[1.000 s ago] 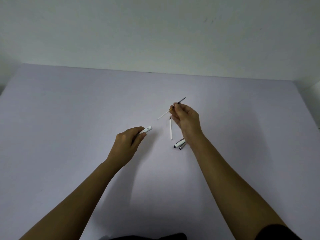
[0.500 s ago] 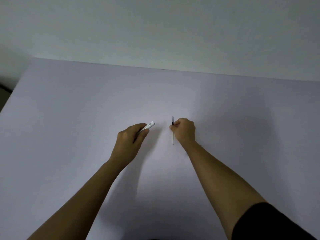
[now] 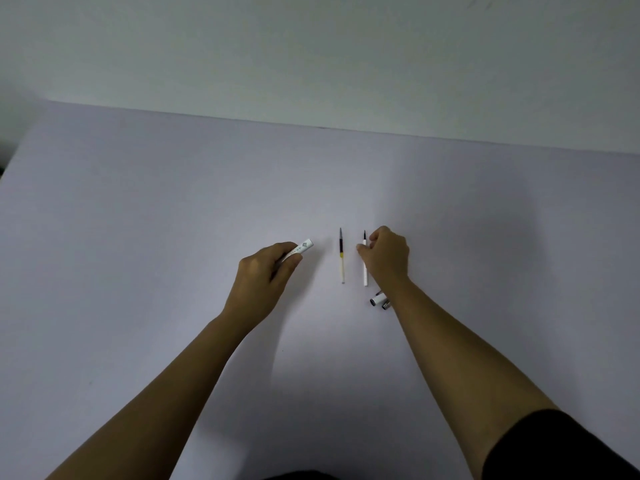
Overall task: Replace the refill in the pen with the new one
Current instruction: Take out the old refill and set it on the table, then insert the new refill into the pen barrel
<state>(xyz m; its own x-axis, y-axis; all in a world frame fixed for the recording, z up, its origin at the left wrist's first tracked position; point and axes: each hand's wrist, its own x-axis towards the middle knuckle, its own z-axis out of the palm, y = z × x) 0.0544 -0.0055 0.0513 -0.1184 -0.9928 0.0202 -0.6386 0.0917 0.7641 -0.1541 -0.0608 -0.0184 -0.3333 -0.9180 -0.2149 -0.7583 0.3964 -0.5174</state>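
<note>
Here, left grip clamps the white plastic pen barrel; right grip seemingly pinches the thin white refill, with the yellow-banded refill lying between both grips.

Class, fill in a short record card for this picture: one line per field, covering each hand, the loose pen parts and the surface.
left hand: closed around the white pen barrel
right hand: fingers at the white refill, which lies on the table
refill with yellow band: lies free between the hands, dark tip away from the person
small pen parts: beside the right wrist
table: plain, pale
</note>
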